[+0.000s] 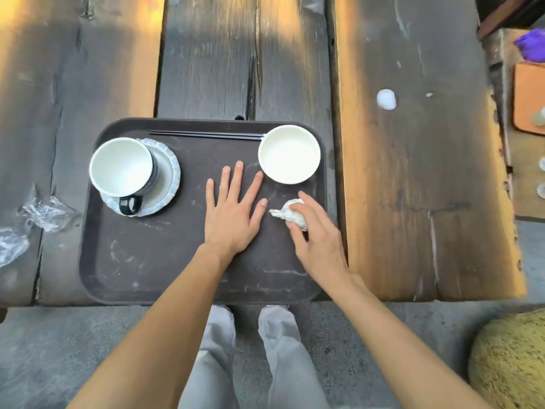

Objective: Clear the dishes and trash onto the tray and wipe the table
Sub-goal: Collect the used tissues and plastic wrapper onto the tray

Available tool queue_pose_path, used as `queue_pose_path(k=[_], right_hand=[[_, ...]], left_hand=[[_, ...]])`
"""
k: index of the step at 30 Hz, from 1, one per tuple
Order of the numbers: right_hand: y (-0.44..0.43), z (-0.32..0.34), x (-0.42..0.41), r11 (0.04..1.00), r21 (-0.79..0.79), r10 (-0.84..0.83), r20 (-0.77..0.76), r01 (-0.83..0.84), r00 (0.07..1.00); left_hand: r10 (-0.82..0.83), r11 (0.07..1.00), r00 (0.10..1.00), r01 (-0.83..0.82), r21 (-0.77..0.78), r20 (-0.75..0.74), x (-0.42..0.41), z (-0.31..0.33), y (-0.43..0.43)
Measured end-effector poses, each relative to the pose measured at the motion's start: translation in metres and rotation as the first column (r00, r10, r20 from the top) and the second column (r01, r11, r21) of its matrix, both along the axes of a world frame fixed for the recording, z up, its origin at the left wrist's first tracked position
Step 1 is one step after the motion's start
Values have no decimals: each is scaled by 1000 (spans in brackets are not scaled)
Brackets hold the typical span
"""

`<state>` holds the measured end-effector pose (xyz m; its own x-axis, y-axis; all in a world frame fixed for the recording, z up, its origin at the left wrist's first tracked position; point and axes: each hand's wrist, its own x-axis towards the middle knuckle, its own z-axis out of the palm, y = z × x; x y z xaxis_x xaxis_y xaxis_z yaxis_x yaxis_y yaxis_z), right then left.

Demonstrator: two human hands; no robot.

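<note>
A dark brown tray lies on the wooden table near its front edge. On its left stands a mug with a black handle on a blue-rimmed plate. A white bowl sits at the tray's right rear, with black chopsticks along the back rim. My left hand lies flat on the tray's middle, fingers spread. My right hand rests on a crumpled white napkin on the tray's right side, fingers curled around it.
Clear plastic wrap lies on the table left of the tray. A small white cap sits on the right plank. An orange tray and a purple item are at the far right. A straw-coloured round object stands on the floor.
</note>
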<state>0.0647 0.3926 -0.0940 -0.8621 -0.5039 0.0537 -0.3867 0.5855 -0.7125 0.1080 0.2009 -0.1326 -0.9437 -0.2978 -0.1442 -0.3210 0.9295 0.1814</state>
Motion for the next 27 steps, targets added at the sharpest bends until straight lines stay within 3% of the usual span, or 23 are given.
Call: queue_pose_path(k=[9,20,24,27], right_hand=[[-7,-13,11,940,277,227,-72,-199,971],[-15,15,10,862,432,283,22,-265,959],[-24,29,19,859,455,290,-58,-233,955],[-42,41,31,882,377,343,-104,-282,934]], left_hand=[[27,1000,987,-28,1,161,51,10,-5],[-101,990,917,56,127,385,59,56,-24],[-52,955,946,-47,293,320,71,79,-37],[40,927,974,-119,354,224,95,101,-60]])
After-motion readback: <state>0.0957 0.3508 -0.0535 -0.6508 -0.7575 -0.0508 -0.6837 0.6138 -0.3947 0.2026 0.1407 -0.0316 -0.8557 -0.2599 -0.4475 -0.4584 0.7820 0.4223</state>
